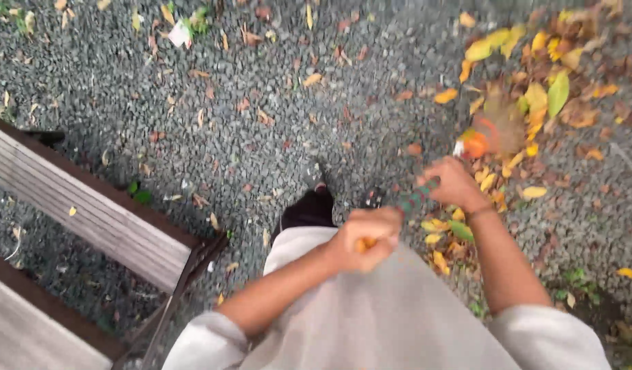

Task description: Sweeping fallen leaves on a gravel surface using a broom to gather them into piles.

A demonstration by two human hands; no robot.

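My left hand (367,236) is closed around the orange top end of a broom handle, close in front of my body. Further down the shaft, my right hand (453,183) grips a part of the handle (415,199) that is striped green and dark. The broom head (490,130), orange with brownish bristles, is blurred over the gravel at the upper right. It sits at the edge of a heap of yellow, orange and brown fallen leaves (542,89).
Grey gravel ground (261,103) is dotted with scattered leaves. A wooden slatted bench (90,212) with a dark frame stands at the left. My dark shoe (308,207) and light-coloured trousers show below. Green weeds (576,281) grow at the lower right.
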